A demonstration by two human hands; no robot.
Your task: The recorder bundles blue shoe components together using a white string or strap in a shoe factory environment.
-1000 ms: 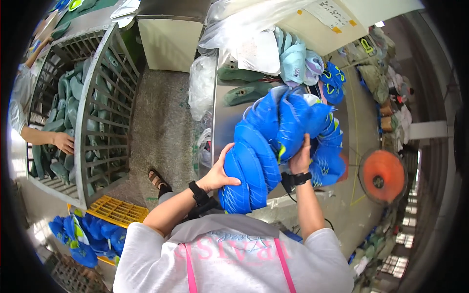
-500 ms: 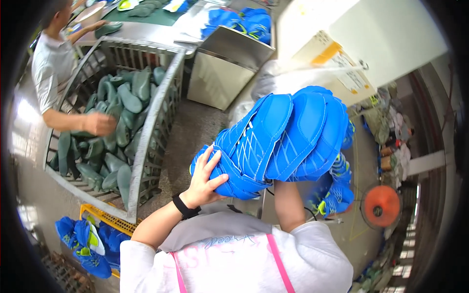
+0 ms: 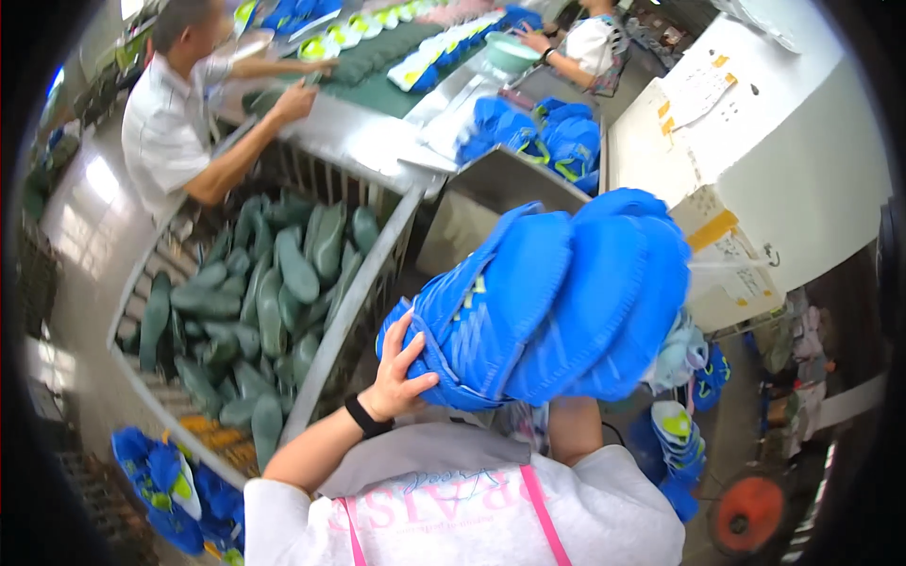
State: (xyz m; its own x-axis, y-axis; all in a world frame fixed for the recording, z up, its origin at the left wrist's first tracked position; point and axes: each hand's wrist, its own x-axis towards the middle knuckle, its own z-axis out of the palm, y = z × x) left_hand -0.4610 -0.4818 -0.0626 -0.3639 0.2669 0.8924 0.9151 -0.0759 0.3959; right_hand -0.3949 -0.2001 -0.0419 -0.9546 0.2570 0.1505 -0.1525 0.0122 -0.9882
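Note:
A bundle of bright blue shoe uppers (image 3: 528, 311), toes overlapping like a fan, is held up in front of my chest. My left hand (image 3: 401, 373), with a black band at the wrist, is closed round the bundle's left end, thumb and fingers pressed on the blue material. My right forearm (image 3: 574, 429) reaches up under the right part of the bundle, which hides the hand and its fingers. Just beyond the uppers stands a metal-sided bin (image 3: 462, 222), with more blue uppers (image 3: 566, 141) heaped behind its slanted panel.
At left, a metal-railed crate (image 3: 363, 288) holds several green shoe lasts (image 3: 274, 311). A co-worker (image 3: 175, 123) stands by the long worktable (image 3: 354, 141); another person (image 3: 595, 47) is farther back. A white cabinet (image 3: 802, 141) rises at right, an orange fan (image 3: 748, 514) below.
My view has swung, showing more worktable and a second person. The co-worker's hand has moved from above the crate to the table. I still carry the blue uppers.

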